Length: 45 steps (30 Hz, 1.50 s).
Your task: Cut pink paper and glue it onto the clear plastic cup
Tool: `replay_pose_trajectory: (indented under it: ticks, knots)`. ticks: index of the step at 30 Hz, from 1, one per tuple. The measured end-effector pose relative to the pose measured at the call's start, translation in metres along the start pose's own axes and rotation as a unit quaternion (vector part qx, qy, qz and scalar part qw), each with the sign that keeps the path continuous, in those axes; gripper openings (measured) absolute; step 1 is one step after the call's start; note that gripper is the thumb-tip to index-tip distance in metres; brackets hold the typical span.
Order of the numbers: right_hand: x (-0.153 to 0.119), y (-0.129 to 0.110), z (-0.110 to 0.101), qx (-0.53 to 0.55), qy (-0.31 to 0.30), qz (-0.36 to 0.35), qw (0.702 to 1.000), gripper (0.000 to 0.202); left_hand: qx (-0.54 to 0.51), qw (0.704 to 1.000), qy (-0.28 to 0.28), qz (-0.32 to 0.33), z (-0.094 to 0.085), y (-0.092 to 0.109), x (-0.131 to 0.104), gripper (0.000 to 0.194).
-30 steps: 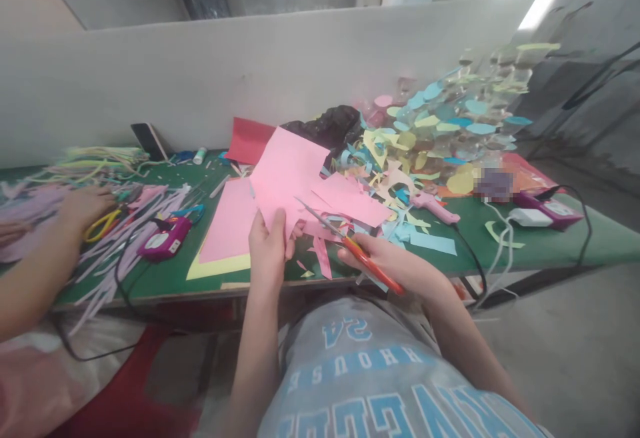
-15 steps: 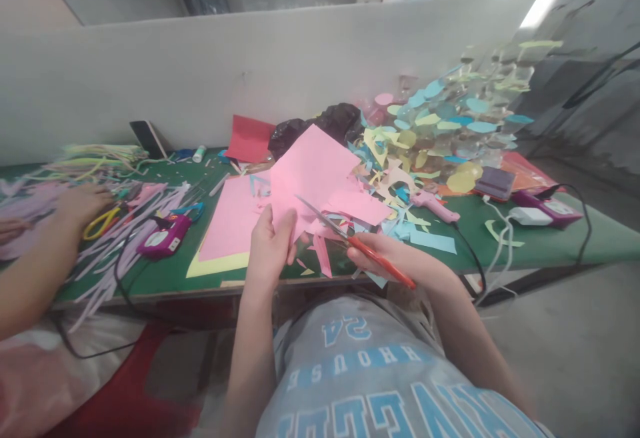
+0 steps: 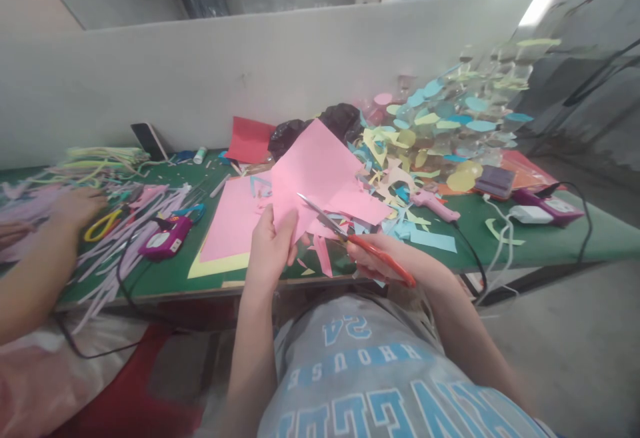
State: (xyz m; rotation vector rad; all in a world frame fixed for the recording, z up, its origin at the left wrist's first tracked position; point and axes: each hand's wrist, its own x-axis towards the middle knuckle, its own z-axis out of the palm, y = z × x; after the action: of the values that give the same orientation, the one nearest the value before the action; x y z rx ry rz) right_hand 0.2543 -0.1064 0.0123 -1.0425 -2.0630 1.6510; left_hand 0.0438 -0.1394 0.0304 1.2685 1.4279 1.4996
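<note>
Green table (image 3: 550, 241): runs right across the view, backed by a long pale board (image 3: 150, 85), and it's a busy surface!
Far left: a co-worker's hand (image 3: 87, 206) rests among lilac paper strips (image 3: 103, 291), just beside a yellow loop (image 3: 103, 225); what it grips, we cannot tell.
Left stretch: a phone (image 3: 147, 141) leans against the board, a small glue stick (image 3: 200, 155) lies near it, and nearer the front edge sits a magenta power box (image 3: 165, 239).
Flat stack: pink paper (image 3: 227, 225) lies on a yellow sheet (image 3: 215, 266), with a red sheet (image 3: 250, 141) behind.
Left hand (image 3: 273, 245): thumb on top, a firm pinch on the lower left of the pink sheet (image 3: 317, 161).
Pink sheet: centre stage, raised above the table, one corner up in front of a black plastic bag (image 3: 343, 121).
Scissors (image 3: 370, 251): blades across the sheet's lower part, tip pointing up and left; whether they bite, we can't tell.
Right hand (image 3: 407, 258): fingers wrapped round those orange-red handles.
Right side: colourful scraps (image 3: 390, 178), then a pink glue gun (image 3: 435, 206), with clear bottles (image 3: 480, 108) bearing paper discs behind.
Far right: a white adapter (image 3: 527, 217) beside another magenta box (image 3: 555, 208).
</note>
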Motion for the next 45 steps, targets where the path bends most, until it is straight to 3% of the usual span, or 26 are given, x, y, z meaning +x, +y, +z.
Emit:
replay_pose_trajectory:
  ticks: [3, 8, 17, 25, 34, 40, 45]
  knots:
    - [-0.001, 0.001, -0.001, 0.011, -0.022, -0.009, 1.000, 0.042, -0.007, 1.000, -0.006, 0.000, -0.002, -0.002, 0.001, 0.022]
    - [-0.003, -0.004, 0.005, 0.015, -0.019, -0.079, 0.997, 0.032, -0.018, 0.998, -0.065, -0.010, -0.005, -0.006, 0.002, 0.023]
    - [-0.008, -0.016, 0.011, 0.005, -0.017, 0.003, 1.000, 0.050, -0.031, 0.998, -0.056, -0.023, -0.003, -0.001, 0.000, 0.020]
    - [-0.005, -0.011, 0.020, 0.064, -0.032, -0.036, 0.997, 0.049, -0.017, 0.996, -0.083, -0.017, -0.003, 0.001, -0.002, 0.022]
    - [-0.004, -0.010, 0.017, 0.046, -0.004, 0.009, 0.999, 0.052, 0.000, 0.997, -0.070, -0.027, -0.003, 0.006, -0.003, 0.020]
    - [-0.004, -0.012, 0.019, 0.057, -0.038, -0.039, 0.997, 0.045, 0.012, 0.991, -0.121, -0.051, -0.004, 0.003, -0.004, 0.026]
    - [0.000, -0.010, 0.022, 0.057, -0.004, -0.037, 0.998, 0.047, 0.005, 0.990, -0.135, -0.051, -0.005, 0.005, -0.004, 0.026]
